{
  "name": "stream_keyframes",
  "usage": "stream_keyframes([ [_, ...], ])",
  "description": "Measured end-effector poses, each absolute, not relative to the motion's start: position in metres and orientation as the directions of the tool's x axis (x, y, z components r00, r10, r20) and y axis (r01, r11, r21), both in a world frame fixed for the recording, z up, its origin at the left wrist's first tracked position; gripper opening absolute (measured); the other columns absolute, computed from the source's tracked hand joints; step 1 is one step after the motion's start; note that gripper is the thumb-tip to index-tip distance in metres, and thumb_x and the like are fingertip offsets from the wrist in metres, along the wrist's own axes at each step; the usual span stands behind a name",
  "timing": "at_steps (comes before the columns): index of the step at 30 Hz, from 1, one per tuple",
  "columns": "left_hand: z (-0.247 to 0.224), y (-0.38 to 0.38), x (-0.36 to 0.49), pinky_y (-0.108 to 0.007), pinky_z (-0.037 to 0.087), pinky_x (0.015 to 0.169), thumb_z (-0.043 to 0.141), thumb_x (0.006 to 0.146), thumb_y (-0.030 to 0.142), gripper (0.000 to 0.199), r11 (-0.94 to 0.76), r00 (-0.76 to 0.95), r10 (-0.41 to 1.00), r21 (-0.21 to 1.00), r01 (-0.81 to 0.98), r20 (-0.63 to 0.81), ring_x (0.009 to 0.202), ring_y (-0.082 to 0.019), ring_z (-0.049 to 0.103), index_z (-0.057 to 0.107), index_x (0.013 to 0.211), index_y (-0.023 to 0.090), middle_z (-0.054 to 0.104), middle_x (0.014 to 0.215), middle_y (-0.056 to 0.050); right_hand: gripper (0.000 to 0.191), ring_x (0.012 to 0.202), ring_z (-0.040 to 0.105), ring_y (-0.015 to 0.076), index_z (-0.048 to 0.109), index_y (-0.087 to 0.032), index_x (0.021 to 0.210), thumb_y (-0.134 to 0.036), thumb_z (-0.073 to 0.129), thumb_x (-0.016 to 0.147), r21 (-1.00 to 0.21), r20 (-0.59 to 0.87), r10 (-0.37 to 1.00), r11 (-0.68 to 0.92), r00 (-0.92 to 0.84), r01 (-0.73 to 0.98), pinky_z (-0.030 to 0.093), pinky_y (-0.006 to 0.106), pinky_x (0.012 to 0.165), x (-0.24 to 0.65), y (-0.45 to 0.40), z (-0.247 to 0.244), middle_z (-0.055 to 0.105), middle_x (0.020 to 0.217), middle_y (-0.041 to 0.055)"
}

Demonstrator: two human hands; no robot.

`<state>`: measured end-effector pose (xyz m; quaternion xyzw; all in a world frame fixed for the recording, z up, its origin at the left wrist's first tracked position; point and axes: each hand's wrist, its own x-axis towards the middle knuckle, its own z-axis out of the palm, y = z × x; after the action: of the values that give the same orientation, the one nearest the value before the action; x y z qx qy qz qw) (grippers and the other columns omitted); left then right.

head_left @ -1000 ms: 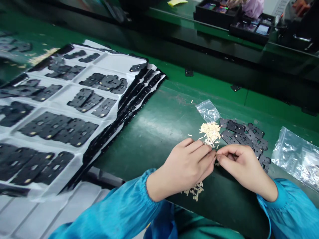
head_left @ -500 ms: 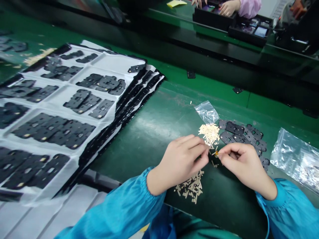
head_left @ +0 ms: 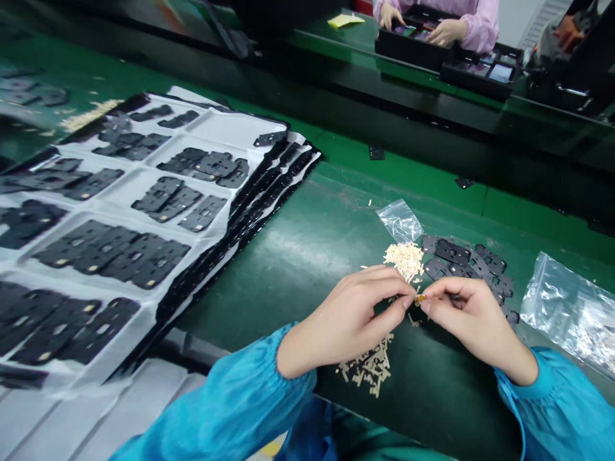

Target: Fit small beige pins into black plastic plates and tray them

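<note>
A tiny orange-gold piece (head_left: 420, 298) sits between the fingertips of both hands. My right hand (head_left: 459, 307) pinches it from the right. The thumb and forefinger of my left hand (head_left: 358, 310) are closed at its left side; whether they grip this piece or another small one is too small to tell. Just beyond the fingers lies a pile of small cream pieces (head_left: 404, 257), and a second pile of cream strips (head_left: 371, 368) is below my left hand. Flat black plates (head_left: 485, 266) lie overlapping behind my right hand.
At the left, stacked white-lined trays (head_left: 211, 131) hold black plates in compartments. A small clear bag (head_left: 401, 219) lies behind the cream pile, and a larger clear bag (head_left: 562, 301) at the right. Across the bench, a person's hands (head_left: 446, 32) are at black boxes (head_left: 408, 50).
My left hand has moved right and its fingertips now meet the orange-gold piece at my right fingertips. The view has shifted slightly. The other person's hands have moved at the box.
</note>
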<state>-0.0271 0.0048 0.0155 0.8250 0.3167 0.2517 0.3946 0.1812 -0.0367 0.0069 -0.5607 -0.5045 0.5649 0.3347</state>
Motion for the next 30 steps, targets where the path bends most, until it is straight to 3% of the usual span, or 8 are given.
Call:
stream_keyframes([
  [3, 0.015, 0.006, -0.027, -0.033, 0.051, 0.074, 0.051, 0.101, 0.016, 0.02, -0.582, 0.721, 0.666, 0.74, 0.339, 0.193, 0.083, -0.019, 0.064, 0.071, 0.099, 0.019, 0.071, 0.089, -0.004, 0.011, 0.063, 0.057, 0.0135, 0.076, -0.02, 0.078, -0.022, 0.067, 0.082, -0.953, -0.253, 0.953, -0.216, -0.166, 0.215, 0.043, 0.025, 0.059, 0.183, -0.037, 0.007, 0.069, 0.069, -0.0006],
  [9, 0.007, -0.002, -0.016, -0.035, 0.049, 0.07, 0.066, 0.095, 0.021, 0.009, -0.638, 0.466, 0.768, 0.586, 0.5, 0.439, 0.077, -0.02, 0.062, 0.074, 0.092, 0.017, 0.072, 0.083, -0.004, 0.017, 0.057, 0.048, 0.0115, 0.077, -0.022, 0.079, -0.017, 0.064, 0.087, -0.901, -0.021, 0.997, 0.015, -0.078, 0.434, 0.037, 0.026, 0.055, 0.184, -0.039, 0.007, 0.065, 0.069, -0.0029],
  [17, 0.017, -0.004, -0.015, -0.032, 0.049, 0.067, 0.06, 0.094, 0.016, 0.018, -0.559, 0.546, 0.783, 0.724, 0.405, 0.299, 0.072, -0.017, 0.061, 0.077, 0.087, 0.018, 0.071, 0.076, -0.001, 0.017, 0.063, 0.054, 0.0128, 0.075, -0.023, 0.083, -0.017, 0.063, 0.092, -0.868, 0.027, 0.983, 0.112, -0.18, 0.484, 0.041, 0.027, 0.061, 0.183, -0.042, 0.014, 0.063, 0.069, -0.0029],
  [23, 0.015, 0.0, -0.018, -0.032, 0.05, 0.068, 0.059, 0.096, 0.017, 0.019, -0.63, 0.609, 0.726, 0.663, 0.404, 0.319, 0.074, -0.017, 0.063, 0.075, 0.086, 0.018, 0.072, 0.078, -0.002, 0.018, 0.064, 0.056, 0.0144, 0.073, -0.023, 0.081, -0.017, 0.061, 0.093, -0.845, 0.034, 0.973, 0.15, -0.228, 0.513, 0.044, 0.03, 0.066, 0.184, -0.042, 0.018, 0.062, 0.069, -0.002],
  [30, 0.016, -0.001, -0.017, -0.032, 0.049, 0.068, 0.059, 0.097, 0.014, 0.017, -0.671, 0.603, 0.699, 0.644, 0.368, 0.384, 0.073, -0.017, 0.062, 0.074, 0.09, 0.017, 0.072, 0.08, -0.003, 0.018, 0.062, 0.054, 0.0128, 0.075, -0.022, 0.081, -0.018, 0.063, 0.092, -0.897, -0.019, 0.983, 0.064, -0.183, 0.438, 0.04, 0.027, 0.057, 0.183, -0.041, 0.017, 0.063, 0.068, -0.0021],
])
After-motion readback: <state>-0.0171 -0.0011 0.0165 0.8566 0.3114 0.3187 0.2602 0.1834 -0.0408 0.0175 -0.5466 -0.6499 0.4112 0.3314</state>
